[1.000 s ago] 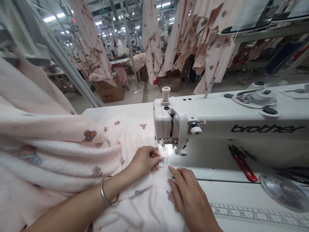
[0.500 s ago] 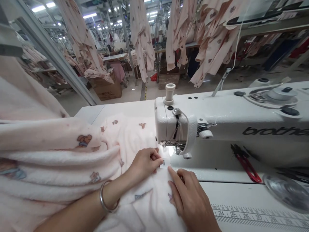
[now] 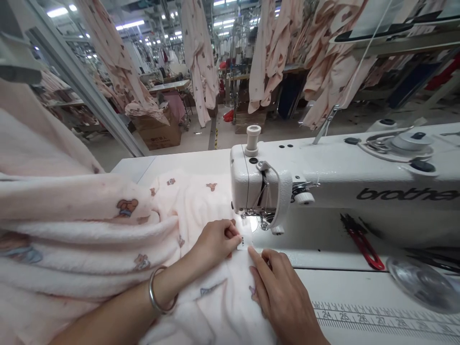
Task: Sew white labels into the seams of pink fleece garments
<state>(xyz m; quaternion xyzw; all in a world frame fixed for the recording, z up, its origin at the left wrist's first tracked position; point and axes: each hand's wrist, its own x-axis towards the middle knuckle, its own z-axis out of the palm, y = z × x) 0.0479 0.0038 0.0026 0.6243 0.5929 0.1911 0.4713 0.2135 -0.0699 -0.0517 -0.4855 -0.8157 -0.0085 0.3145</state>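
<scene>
Pale pink plush fabric (image 3: 201, 206) with small bear prints lies under the needle area of a white sewing machine (image 3: 266, 177). On its right edge, just in front of the lit presser foot (image 3: 247, 218), is a small white label (image 3: 244, 243) with dark print. My left hand (image 3: 215, 242), a metal bangle on its wrist, pinches the label's left side between thumb and fingertips. My right hand (image 3: 280, 287) rests at the fabric's right edge. Its index fingertip touches the label's lower right corner, its thumb lies on the cloth, and the other fingers curl, partly hidden.
Red-handled thread snips (image 3: 364, 247) lie on the machine bed to the right, near a clear round dish (image 3: 424, 282). A printed ruler scale (image 3: 377, 318) runs along the front. Bulky fabric folds (image 3: 89, 239) fill the left. Pink garments (image 3: 199, 57) hang beyond the machine.
The view has shifted slightly, and the hanging garments appear displaced. Both hands keep almost the same place at the label, with the right index fingertip a touch further left.
</scene>
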